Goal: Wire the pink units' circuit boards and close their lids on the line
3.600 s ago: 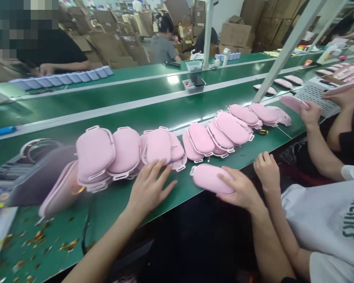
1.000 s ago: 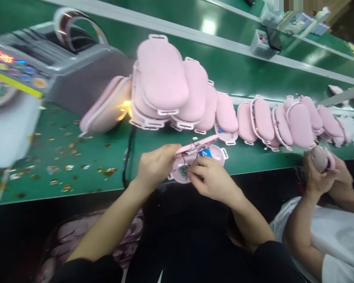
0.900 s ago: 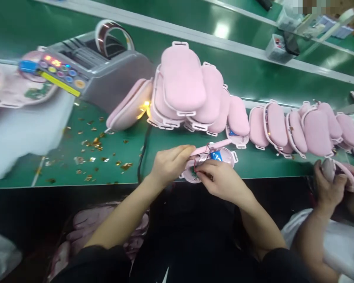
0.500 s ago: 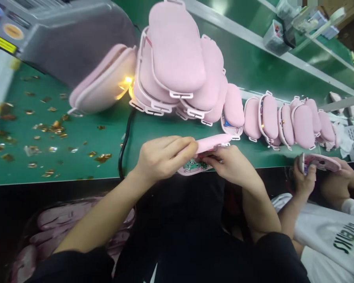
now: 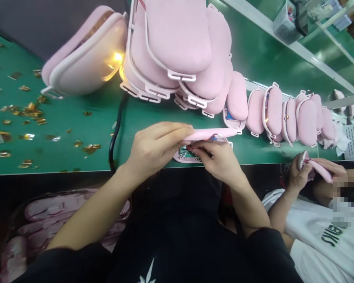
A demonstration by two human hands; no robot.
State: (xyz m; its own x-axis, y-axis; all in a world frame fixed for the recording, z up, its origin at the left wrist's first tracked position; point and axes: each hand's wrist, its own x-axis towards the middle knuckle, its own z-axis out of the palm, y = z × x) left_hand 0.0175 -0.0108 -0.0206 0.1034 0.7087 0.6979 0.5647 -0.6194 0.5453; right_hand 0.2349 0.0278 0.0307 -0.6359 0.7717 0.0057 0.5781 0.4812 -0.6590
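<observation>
My left hand (image 5: 156, 147) grips the upper pink shell (image 5: 212, 133) of an opened device, holding it tilted up over its lower half. In that lower pink shell (image 5: 191, 160) a green circuit board (image 5: 184, 151) shows, with thin wires near it. My right hand (image 5: 218, 159) reaches between the two halves, thumb and fingers pinched together at the wires by the board. What exactly the fingertips pinch is too small to make out. Just beyond the hands, a large stack of pink shells (image 5: 179, 35) stands on the green table.
A lit pink device (image 5: 85, 59) leans left of the stack, near a black cable (image 5: 118, 129). Gold foil scraps (image 5: 29, 112) litter the table. More pink devices (image 5: 306, 122) line up rightward. At right, a co-worker's hands (image 5: 301, 177) hold a similar device. Pink shells fill a bin (image 5: 56, 204) below.
The view has shifted closer to the table. My left hand holds the upper shell flatter, and my right hand has moved slightly left, deeper between the halves. The co-worker's device has opened wider.
</observation>
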